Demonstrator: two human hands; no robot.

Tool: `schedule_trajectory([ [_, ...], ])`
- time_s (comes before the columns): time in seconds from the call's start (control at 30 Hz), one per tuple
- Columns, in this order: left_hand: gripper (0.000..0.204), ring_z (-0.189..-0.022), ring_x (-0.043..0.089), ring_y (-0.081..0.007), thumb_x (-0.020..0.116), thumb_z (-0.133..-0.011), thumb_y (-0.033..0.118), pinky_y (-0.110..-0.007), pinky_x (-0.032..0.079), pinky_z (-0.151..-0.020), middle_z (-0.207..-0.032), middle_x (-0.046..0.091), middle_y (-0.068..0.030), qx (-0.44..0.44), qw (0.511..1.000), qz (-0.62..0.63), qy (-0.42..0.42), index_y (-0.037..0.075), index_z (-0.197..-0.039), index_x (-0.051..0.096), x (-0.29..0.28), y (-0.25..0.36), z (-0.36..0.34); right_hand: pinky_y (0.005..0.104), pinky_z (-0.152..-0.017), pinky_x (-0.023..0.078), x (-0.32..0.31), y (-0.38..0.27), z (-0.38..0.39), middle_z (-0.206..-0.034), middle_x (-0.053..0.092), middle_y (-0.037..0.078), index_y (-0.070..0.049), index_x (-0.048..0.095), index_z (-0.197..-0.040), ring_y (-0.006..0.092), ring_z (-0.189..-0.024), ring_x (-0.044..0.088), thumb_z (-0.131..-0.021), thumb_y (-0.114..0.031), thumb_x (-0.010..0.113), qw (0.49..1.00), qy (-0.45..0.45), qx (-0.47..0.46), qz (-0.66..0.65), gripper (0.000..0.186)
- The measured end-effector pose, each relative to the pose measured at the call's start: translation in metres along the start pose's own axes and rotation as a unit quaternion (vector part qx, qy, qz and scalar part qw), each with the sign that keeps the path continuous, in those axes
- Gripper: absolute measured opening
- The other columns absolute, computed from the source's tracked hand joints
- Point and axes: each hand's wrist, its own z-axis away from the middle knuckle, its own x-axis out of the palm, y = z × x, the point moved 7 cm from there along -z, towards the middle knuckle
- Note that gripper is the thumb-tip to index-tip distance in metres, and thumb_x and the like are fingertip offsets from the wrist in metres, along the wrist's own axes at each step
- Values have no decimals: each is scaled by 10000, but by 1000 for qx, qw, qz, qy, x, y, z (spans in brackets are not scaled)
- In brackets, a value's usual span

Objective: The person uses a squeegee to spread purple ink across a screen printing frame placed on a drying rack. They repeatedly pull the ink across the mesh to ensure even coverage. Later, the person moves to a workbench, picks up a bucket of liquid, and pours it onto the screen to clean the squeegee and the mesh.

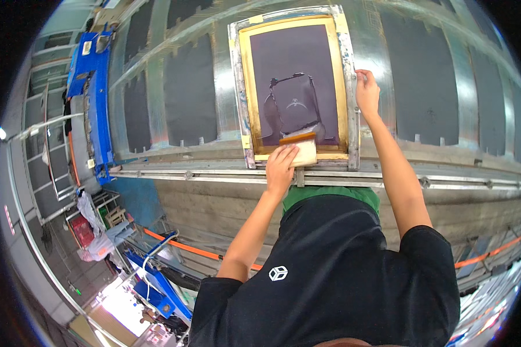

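A screen printing frame with a pale, ink-stained border lies on the long table in front of me. Yellowish edging surrounds its dark purple mesh. My left hand is closed around the pale handle of a squeegee at the frame's near end. The squeegee's orange-brown blade rests at the lower part of the mesh. Wet dark ink outlines a rectangular area above the blade, with a small light arc-shaped mark inside. My right hand grips the frame's right edge with its fingertips.
Dark fabric panels lie flat on the table to both sides of the frame. A metal rail runs along the table's near edge. At left stands a blue machine part; an orange pipe passes behind me.
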Motion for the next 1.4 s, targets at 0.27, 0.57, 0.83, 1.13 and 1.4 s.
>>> schedule_trajectory([
  [0.27,468,-1136,600,-320,630,-716,-51,-446,468,-1012,-1171,690,-74,79,995,-25,59,108,-1149,709,0,-24,-65,496,-717,479,5,9,0,-772,660,208,-141,680,-1094,428,-758,644,-994,-281,551,999,13,4,43,215],
  [0.57,429,-1072,623,-324,638,-690,-68,-435,482,-957,-1107,713,-86,68,995,-40,58,76,-1088,713,-11,-41,-173,477,-707,487,6,5,3,-729,652,206,-141,681,-1103,402,-724,653,-991,-289,566,999,2,19,32,219],
  [0.83,487,-1119,602,-296,637,-643,-62,-444,465,-991,-1176,685,-64,76,996,-9,42,78,-1106,689,2,-23,-76,482,-724,490,4,10,0,-766,674,214,-126,684,-1106,418,-770,667,-988,-282,562,998,8,38,38,230],
  [1.13,393,-1016,635,-332,627,-705,-64,-411,502,-931,-1092,719,-103,50,996,-47,61,71,-1061,722,-15,-49,-184,498,-750,490,8,8,1,-836,687,227,-116,679,-1076,436,-826,660,-983,-280,565,999,8,16,29,221],
  [1.4,466,-1120,607,-305,630,-676,-60,-444,467,-999,-1177,685,-80,94,994,-45,35,79,-1117,687,8,-21,-60,498,-776,503,8,13,0,-879,699,231,-84,667,-1105,431,-861,670,-987,-287,551,1000,27,4,15,262],
])
